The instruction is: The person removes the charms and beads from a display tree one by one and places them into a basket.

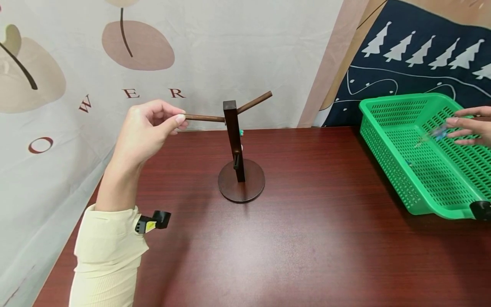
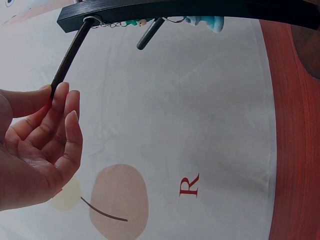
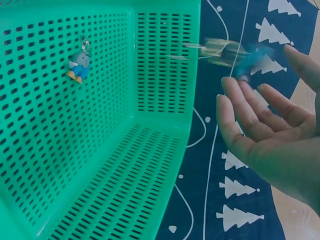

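Observation:
A dark wooden stand point(image 1: 235, 145) with side pegs stands upright on a round base. My left hand point(image 1: 143, 132) pinches the end of its left peg point(image 1: 205, 118) between thumb and fingertips; a metal ring circles this peg by the post. Behind the post hang small charms, among them a light blue one point(image 2: 212, 23). Over the green basket point(image 1: 418, 204) is my right hand point(image 1: 473, 126), fingers extended and thumb apart. Right at its fingertips a blue keychain point(image 3: 252, 59) with a metal chain appears motion-blurred. Another keychain, a grey and blue figure point(image 3: 79, 66), lies in the basket.
The basket stands at the right on the red-brown table point(image 1: 291, 238). A pale printed cloth point(image 1: 230, 51) hangs close behind the stand, and a navy cloth with white trees point(image 1: 414, 72) is behind the basket. A black object point(image 1: 480, 210) overlaps the basket's near right corner.

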`<state>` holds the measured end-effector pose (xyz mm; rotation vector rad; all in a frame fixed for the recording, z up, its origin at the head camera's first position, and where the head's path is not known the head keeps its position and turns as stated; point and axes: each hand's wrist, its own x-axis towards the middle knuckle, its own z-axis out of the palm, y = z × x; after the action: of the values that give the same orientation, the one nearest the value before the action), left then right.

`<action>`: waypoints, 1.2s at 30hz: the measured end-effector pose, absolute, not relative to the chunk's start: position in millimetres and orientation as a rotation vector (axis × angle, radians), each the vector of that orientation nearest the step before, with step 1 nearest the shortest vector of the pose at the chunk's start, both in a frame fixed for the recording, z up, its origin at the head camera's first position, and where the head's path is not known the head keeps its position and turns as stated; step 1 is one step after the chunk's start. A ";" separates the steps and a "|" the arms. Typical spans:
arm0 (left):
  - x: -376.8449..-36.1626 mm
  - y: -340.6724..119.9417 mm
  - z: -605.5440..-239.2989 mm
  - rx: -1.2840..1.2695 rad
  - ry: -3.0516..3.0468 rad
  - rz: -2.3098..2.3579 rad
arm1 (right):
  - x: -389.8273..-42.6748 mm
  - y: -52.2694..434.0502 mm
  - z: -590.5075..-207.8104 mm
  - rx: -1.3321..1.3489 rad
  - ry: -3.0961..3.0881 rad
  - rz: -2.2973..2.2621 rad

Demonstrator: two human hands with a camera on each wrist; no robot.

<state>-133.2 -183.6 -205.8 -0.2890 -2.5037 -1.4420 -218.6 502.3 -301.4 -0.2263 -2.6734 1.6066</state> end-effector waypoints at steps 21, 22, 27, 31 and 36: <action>-135.1 -184.2 -205.0 -0.299 -2.496 -1.448 | -228.4 525.3 -320.6 -0.083 -2.754 1.526; -135.1 -184.1 -205.0 -0.299 -2.496 -1.450 | -233.9 532.8 -326.0 -0.086 -2.757 1.514; -135.0 -184.1 -204.9 -0.298 -2.496 -1.454 | -273.2 598.5 -371.6 -0.055 -2.772 1.429; -135.3 -184.3 -205.1 -0.302 -2.491 -1.467 | -272.4 595.9 -368.4 -0.062 -2.763 1.455; -135.8 -184.5 -205.3 -0.297 -2.498 -1.455 | -243.9 540.4 -331.8 -0.113 -2.742 1.480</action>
<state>-135.8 -184.5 -205.3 -0.2972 -2.4979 -1.4554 -243.9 540.4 -331.8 -0.1129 -2.7417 1.4797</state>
